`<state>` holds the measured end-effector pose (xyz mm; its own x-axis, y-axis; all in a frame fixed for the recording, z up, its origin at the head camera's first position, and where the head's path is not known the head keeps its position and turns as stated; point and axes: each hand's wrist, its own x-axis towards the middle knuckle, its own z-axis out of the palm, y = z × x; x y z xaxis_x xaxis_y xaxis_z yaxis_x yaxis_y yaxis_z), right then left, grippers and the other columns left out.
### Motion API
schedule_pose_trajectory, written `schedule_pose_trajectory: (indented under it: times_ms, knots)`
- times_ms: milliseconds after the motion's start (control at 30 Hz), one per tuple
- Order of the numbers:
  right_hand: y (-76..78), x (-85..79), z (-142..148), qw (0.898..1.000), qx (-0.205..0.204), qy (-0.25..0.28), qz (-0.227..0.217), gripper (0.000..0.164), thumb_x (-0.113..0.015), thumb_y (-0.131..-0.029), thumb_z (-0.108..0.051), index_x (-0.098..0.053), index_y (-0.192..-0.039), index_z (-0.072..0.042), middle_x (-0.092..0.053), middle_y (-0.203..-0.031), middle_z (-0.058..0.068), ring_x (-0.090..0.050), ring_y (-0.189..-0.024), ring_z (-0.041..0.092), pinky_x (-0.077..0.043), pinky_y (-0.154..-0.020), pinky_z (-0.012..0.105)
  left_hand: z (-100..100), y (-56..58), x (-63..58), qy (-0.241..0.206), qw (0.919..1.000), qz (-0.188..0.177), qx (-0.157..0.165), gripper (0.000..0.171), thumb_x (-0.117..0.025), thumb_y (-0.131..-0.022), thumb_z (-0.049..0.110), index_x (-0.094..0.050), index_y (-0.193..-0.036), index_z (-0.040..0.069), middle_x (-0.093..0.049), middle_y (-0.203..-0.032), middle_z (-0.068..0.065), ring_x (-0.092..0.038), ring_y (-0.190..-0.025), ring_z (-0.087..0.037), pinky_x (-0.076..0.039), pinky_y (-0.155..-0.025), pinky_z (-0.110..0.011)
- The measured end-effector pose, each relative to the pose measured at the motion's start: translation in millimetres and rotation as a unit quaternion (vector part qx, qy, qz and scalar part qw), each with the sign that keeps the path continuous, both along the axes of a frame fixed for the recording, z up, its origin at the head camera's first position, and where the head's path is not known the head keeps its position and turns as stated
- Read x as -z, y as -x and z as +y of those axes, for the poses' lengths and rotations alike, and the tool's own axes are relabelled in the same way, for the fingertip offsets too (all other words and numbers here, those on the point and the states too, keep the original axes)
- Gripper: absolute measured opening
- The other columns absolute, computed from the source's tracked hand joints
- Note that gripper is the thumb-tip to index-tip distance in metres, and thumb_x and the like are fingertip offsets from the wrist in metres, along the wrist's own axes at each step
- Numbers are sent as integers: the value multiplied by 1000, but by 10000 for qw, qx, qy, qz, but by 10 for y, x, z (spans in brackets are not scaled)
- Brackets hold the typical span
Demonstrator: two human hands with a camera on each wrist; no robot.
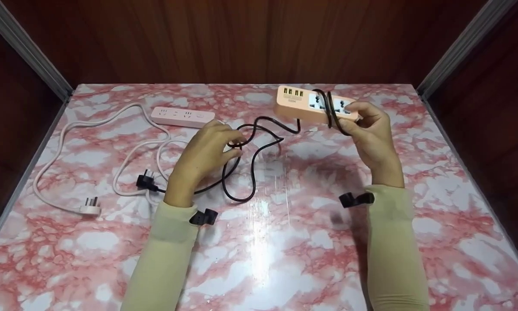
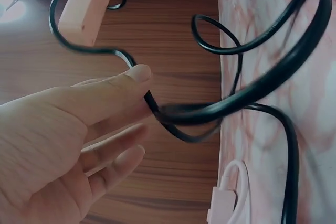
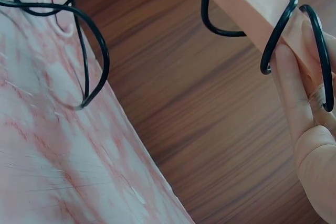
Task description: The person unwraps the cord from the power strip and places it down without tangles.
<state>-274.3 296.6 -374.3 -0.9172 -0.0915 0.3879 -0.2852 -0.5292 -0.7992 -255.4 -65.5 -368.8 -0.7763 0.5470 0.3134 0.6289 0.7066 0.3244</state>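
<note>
My right hand (image 1: 373, 134) holds a peach-orange power strip (image 1: 295, 111) by its right end, raised above the table. Two turns of its black cord (image 2: 265, 85) wrap around the strip near that end. In the left wrist view, thumb and forefinger of my left hand (image 2: 63, 124) pinch this cord, while the other fingers stay loosely bent. Between the hands the cord hangs in loose loops down to the table. Its black plug (image 1: 145, 181) lies left of my left wrist. The right wrist view shows fingers (image 3: 294, 87) against the strip's underside, beneath the cord turns.
A pale pink power strip (image 1: 176, 122) lies at the back left, partly behind my left hand. Its white cord (image 1: 61, 144) spreads in loops over the left side, ending in a white plug (image 1: 89, 210). Dark wood panels (image 1: 241, 43) wall in the marbled table (image 1: 310, 259).
</note>
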Motion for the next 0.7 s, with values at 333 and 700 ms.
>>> schedule_pose_trajectory:
  times_ms: [333, 700]
  knots:
    - [-13, -18, -21, 9999, -28, -76, 107, 27, -64, -78, 25, -61, -104, 16, -59, -103, 21, -65, -86, 27, -58, -76, 34, 103, -40, -83, -960, 9931, -138, -659, 56, -74, -86, 39, -58, -134, 15, -65, -125, -1, -55, -119, -21, -38, -105, -38]
    - [-19, -17, -34, 9998, -46, -177, 110, 27, -65, -78, 24, -61, -104, 16, -59, -104, 20, -64, -87, 27, -57, -77, 34, 216, -97, -169, -1808, 9799, 766, -350, 51, -77, -85, 34, -62, -131, 16, -65, -124, 0, -56, -120, -19, -36, -109, -35]
